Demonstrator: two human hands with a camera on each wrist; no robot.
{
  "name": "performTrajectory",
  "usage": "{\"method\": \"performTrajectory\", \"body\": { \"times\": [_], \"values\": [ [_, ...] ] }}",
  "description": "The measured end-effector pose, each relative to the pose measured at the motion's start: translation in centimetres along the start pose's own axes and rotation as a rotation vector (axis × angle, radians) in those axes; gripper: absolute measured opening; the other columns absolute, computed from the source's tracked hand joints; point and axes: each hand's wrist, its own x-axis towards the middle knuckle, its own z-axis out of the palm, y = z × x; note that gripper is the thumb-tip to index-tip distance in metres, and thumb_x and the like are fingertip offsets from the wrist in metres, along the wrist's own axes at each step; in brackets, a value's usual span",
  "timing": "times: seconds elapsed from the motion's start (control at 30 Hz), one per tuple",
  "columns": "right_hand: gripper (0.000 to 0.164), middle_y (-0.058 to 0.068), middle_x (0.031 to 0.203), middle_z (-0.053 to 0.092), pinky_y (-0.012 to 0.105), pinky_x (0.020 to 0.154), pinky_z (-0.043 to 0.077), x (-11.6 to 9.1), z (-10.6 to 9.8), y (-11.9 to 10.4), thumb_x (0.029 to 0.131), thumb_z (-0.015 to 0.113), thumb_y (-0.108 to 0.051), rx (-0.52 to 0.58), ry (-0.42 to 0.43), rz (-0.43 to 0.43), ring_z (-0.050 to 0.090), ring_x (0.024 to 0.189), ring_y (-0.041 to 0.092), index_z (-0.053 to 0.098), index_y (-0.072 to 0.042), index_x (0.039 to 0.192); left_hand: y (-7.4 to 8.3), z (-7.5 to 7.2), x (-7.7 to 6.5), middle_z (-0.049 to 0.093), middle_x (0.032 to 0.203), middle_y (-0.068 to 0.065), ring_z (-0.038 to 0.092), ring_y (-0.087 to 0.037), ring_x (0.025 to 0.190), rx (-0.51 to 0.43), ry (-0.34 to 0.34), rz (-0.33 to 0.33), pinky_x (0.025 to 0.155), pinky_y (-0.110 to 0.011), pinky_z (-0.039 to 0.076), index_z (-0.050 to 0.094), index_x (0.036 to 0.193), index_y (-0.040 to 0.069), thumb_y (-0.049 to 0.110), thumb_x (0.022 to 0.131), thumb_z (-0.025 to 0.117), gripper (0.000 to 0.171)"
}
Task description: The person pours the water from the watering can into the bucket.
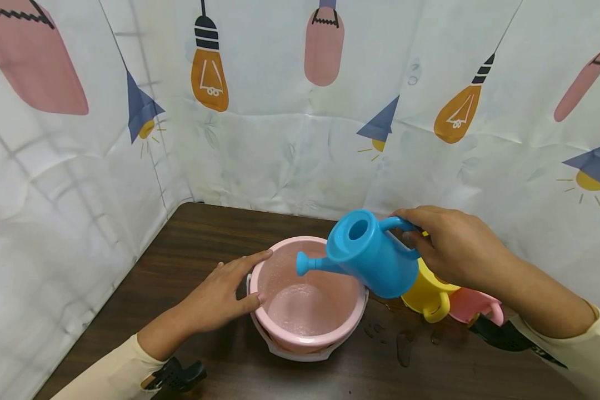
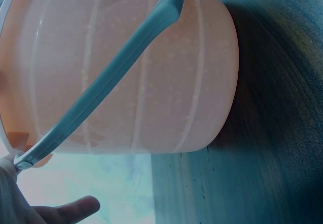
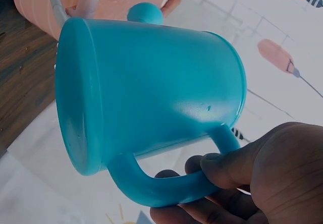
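A blue watering can (image 1: 380, 261) is tilted over the right side of a pink bucket (image 1: 305, 333), its spout pointing left above the opening. My right hand (image 1: 450, 239) grips the can by its handle (image 3: 161, 191), thumb and fingers curled round it. Faint droplets show below the spout, and a little water lies in the bucket's bottom. On the bucket's left rim rests my left hand (image 1: 220, 294), fingers spread and fairly straight. In the left wrist view the bucket's pale carrying handle (image 2: 106, 82) hangs down along its side.
Right of the bucket stand a yellow cup (image 1: 425, 294) and a pink cup (image 1: 472, 305), partly hidden behind the can and right arm. Small water puddles (image 1: 405, 347) lie on the dark wooden table (image 1: 190, 250). A printed white cloth (image 1: 280, 150) hangs behind and at left.
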Motion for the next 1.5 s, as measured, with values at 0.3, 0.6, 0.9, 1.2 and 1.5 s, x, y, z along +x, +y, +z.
{"method": "performTrajectory", "body": {
  "times": [0.3, 0.6, 0.9, 1.2, 1.5],
  "values": [
    [0.039, 0.002, 0.111, 0.073, 0.045, 0.068, 0.059, -0.03, -0.03, 0.01, 0.091, 0.075, -0.006, -0.001, 0.003, -0.001, 0.067, 0.085, 0.021, 0.07, -0.012, 0.129, 0.05, -0.01, 0.06, 0.047, 0.154, -0.004, 0.043, -0.031, 0.142, -0.006, -0.004, -0.008, 0.107, -0.079, 0.019, 0.033, 0.159, 0.039, 0.047, 0.093, 0.068, 0.075],
    [0.04, 0.002, 0.11, 0.073, 0.045, 0.067, 0.059, 0.0, -0.03, 0.03, 0.091, 0.075, -0.006, 0.004, 0.0, -0.001, 0.067, 0.084, 0.021, 0.07, -0.012, 0.13, 0.06, 0.03, 0.02, 0.048, 0.153, -0.005, 0.043, -0.031, 0.142, -0.009, 0.002, -0.011, 0.107, -0.079, 0.019, 0.033, 0.159, 0.039, 0.046, 0.094, 0.068, 0.075],
    [0.04, 0.004, 0.113, 0.074, 0.048, 0.069, 0.06, 0.08, 0.02, -0.05, 0.091, 0.076, -0.007, 0.006, -0.002, 0.004, 0.07, 0.088, 0.024, 0.07, -0.012, 0.13, 0.05, -0.02, -0.01, 0.048, 0.154, -0.006, 0.044, -0.031, 0.142, 0.0, -0.001, -0.008, 0.107, -0.079, 0.02, 0.032, 0.159, 0.039, 0.047, 0.094, 0.067, 0.075],
    [0.04, 0.003, 0.114, 0.074, 0.048, 0.07, 0.06, 0.12, 0.09, -0.07, 0.09, 0.076, -0.006, 0.006, 0.015, -0.012, 0.07, 0.09, 0.024, 0.071, -0.013, 0.13, 0.09, -0.03, 0.0, 0.047, 0.154, -0.004, 0.043, -0.031, 0.142, 0.0, 0.002, -0.002, 0.107, -0.079, 0.02, 0.033, 0.159, 0.039, 0.046, 0.094, 0.068, 0.075],
    [0.041, 0.003, 0.112, 0.074, 0.047, 0.069, 0.06, 0.18, 0.13, -0.11, 0.09, 0.076, -0.006, 0.005, 0.021, -0.017, 0.07, 0.087, 0.023, 0.071, -0.012, 0.13, 0.15, -0.05, 0.04, 0.047, 0.155, -0.004, 0.042, -0.031, 0.143, -0.006, -0.003, -0.01, 0.108, -0.079, 0.018, 0.033, 0.159, 0.039, 0.046, 0.093, 0.068, 0.075]
  ]
}}
